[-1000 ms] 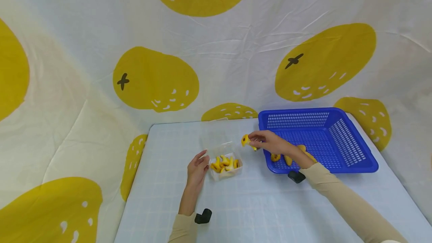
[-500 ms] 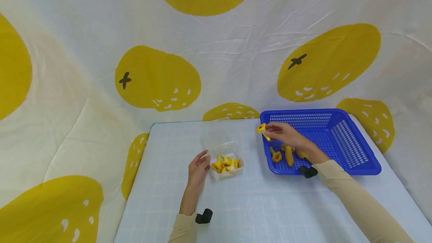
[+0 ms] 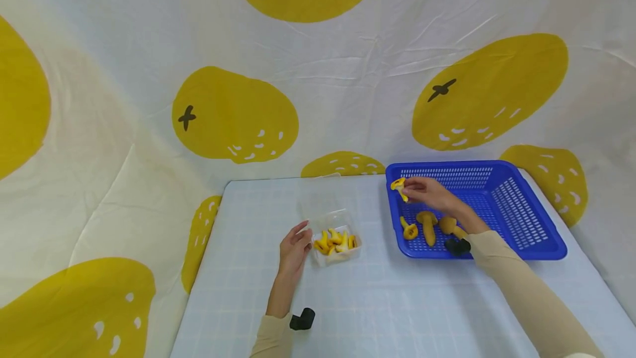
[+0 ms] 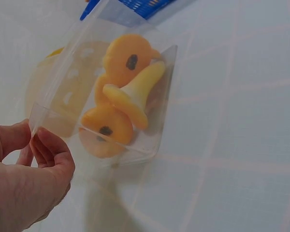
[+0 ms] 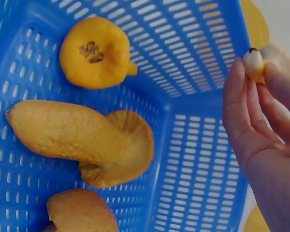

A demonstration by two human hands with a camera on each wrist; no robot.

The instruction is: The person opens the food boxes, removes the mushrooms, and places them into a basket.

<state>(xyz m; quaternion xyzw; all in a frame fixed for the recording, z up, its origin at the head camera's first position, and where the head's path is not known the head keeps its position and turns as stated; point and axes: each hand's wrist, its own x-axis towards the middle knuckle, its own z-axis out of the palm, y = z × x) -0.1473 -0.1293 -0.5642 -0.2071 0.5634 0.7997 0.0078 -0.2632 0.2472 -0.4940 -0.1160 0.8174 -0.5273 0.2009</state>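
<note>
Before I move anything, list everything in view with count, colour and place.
Clear box: one, transparent, mid-table
Lid: one, transparent, open behind the box
Box mushrooms: at least four, yellow, overlapping in the box
Basket: one, blue, right side of the table
Small mushroom: one, yellow, in the basket
Larger mushrooms: two visible, brownish yellow, in the basket
Held mushroom: one, yellow and white, pinched in the right hand
Tabletop: one, pale blue with faint checks, underneath
Backdrop: whitish cloth, yellow fruit prints, behind and left; panel count unclear
Wrist devices: two, black, at the wrists
Sleeves: two, beige, on the forearms
Left hand: one, pinching the box's edge
Right hand: one, at the basket's left end
</note>
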